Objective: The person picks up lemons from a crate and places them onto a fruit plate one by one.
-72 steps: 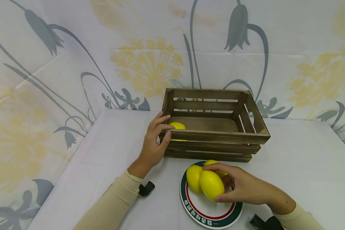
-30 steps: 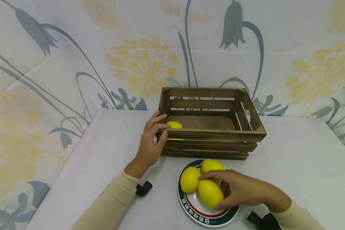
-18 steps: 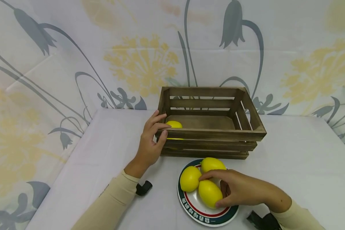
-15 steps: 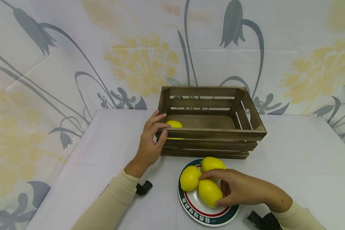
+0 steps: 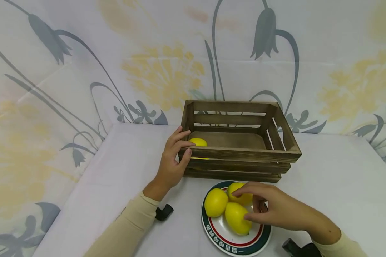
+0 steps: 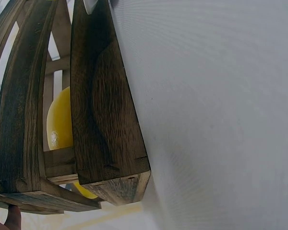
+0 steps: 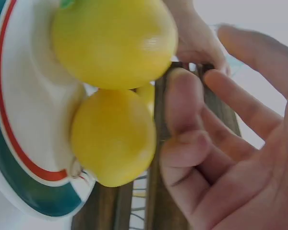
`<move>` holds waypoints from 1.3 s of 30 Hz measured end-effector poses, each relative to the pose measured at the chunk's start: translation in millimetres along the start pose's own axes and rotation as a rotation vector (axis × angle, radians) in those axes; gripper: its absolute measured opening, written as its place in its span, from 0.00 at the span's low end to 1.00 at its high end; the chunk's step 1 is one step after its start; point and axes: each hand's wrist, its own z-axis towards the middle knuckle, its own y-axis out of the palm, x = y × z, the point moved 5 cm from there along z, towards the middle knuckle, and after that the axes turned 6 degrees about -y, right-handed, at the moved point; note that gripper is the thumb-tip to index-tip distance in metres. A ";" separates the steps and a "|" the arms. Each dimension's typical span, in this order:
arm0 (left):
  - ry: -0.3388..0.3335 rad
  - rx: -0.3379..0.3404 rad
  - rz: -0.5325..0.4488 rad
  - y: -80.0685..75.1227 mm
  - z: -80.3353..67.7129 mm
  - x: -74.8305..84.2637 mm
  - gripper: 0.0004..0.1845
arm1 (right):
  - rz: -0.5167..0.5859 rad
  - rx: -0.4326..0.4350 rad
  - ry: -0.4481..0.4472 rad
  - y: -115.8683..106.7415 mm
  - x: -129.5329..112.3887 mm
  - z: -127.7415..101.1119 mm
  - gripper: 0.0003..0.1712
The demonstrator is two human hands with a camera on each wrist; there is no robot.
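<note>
My left hand (image 5: 171, 166) holds the left front corner of a slatted wooden crate (image 5: 241, 154), thumb outside and fingers over the rim. Inside the crate, at its left end, lies a lemon (image 5: 198, 142), also visible between slats in the left wrist view as a yellow lemon (image 6: 60, 122). In front of the crate a round plate (image 5: 258, 244) bears three lemons: a left lemon (image 5: 215, 202), a front lemon (image 5: 236, 218) and a back lemon (image 5: 242, 200). My right hand (image 5: 273, 207) hovers at their right, fingers loosely bent, with nothing held. In the right wrist view its fingers (image 7: 185, 103) stand apart from the lemons.
A white cloth (image 5: 334, 185) covers the table. Behind the crate rises a flower-printed backdrop (image 5: 167, 76). Black wrist devices (image 5: 164, 212) show under both sleeves. The plate sits close to the crate's front face.
My right hand has released the front lemon and drawn slightly right. Earlier, the lemons on the plate were spread apart. My left hand has stayed on the crate; the head view shifted slightly.
</note>
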 end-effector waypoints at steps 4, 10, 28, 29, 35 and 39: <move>0.010 0.001 -0.003 1.3 -0.4 -0.5 0.10 | -0.091 0.112 -0.106 -14.0 -17.9 -2.9 0.19; 0.011 0.003 -0.014 2.3 -1.1 -1.7 0.10 | -0.258 0.240 -0.253 -37.4 -50.6 1.6 0.21; 0.004 -0.001 -0.004 1.5 -1.4 1.0 0.10 | -0.450 0.263 -0.376 -94.6 -107.5 40.6 0.20; 0.003 -0.001 -0.003 1.5 -1.6 1.0 0.10 | -0.450 0.259 -0.372 -97.1 -109.2 42.9 0.20; 0.001 0.000 0.001 0.8 -3.2 0.7 0.10 | -0.458 0.237 -0.326 -113.0 -115.7 58.6 0.17; -0.002 -0.003 -0.003 0.7 -3.1 0.5 0.10 | -0.441 0.199 -0.291 -123.7 -118.1 72.1 0.14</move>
